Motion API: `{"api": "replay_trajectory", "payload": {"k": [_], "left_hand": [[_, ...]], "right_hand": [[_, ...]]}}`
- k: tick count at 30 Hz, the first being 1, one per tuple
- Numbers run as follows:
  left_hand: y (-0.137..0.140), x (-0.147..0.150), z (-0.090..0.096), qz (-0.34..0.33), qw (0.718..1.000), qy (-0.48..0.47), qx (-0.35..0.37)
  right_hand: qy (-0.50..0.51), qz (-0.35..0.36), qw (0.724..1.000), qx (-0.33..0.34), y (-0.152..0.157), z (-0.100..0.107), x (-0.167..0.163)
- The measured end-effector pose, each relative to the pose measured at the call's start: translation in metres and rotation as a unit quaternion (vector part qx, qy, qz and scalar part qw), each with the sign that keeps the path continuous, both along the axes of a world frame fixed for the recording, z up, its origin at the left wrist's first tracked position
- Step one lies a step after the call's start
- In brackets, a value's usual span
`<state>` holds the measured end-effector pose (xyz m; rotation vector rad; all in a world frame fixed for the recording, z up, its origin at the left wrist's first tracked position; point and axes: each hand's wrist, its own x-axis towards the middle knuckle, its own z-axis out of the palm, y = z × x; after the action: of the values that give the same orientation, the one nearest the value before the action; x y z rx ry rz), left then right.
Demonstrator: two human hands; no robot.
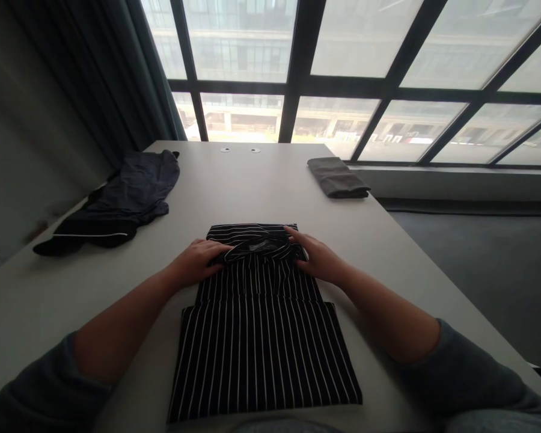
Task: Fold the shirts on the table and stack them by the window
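This looks like an office, or a plain room fitted out like one; the view does not settle which. The worktop (243, 186) is broad, white and smooth, with two small round inserts, a left one (225, 150) and a right one (255, 150), at its far edge that look like cable ports. Beyond it stands a wide window (306, 54) in a dark grid frame, facing a large, many-windowed building (243, 36). A long dark curtain (94, 78), pale wall (9, 126) and bare grey floor (460, 258) fit such a room.
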<state>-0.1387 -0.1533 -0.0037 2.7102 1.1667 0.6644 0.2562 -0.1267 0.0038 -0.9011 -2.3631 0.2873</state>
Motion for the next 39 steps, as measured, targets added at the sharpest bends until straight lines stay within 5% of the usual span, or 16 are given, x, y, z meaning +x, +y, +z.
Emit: {"api": "replay_trajectory", "payload": {"k": [5, 12, 16, 19, 24, 29, 34, 39], "left_hand": [[-0.004, 0.001, 0.008, -0.042, 0.996, -0.015, 0.079], [-0.013, -0.001, 0.019, -0.102, 0.993, 0.027, -0.048], [-0.009, 0.014, 0.026, -0.03, 0.998, -0.009, -0.047], [0.002, 0.048, 0.029, 0.047, 0.999, -0.011, -0.017], [0.022, 0.093, 0.011, 0.108, 0.989, 0.101, -0.014], [0.033, 0.08, -0.014, 0.143, 0.973, 0.158, -0.085], [0.042, 0.063, -0.02, 0.23, 0.958, 0.141, -0.099], [0.051, 0.057, -0.023, 0.249, 0.955, 0.131, -0.091]], "right_hand": [[-0.042, 0.048, 0.995, 0.072, 0.007, -0.001, 0.005], [-0.209, 0.091, 0.97, 0.078, -0.001, 0.016, 0.016], [-0.177, 0.085, 0.977, 0.087, -0.006, 0.029, 0.009], [-0.092, 0.012, 0.99, 0.104, -0.002, 0.032, -0.016], [-0.146, -0.088, 0.985, 0.04, 0.011, 0.008, -0.058], [-0.248, -0.137, 0.956, -0.075, 0.02, -0.017, -0.056], [-0.253, -0.197, 0.94, -0.116, 0.032, -0.016, -0.046], [-0.243, -0.238, 0.93, -0.138, 0.045, -0.017, -0.038]]}}
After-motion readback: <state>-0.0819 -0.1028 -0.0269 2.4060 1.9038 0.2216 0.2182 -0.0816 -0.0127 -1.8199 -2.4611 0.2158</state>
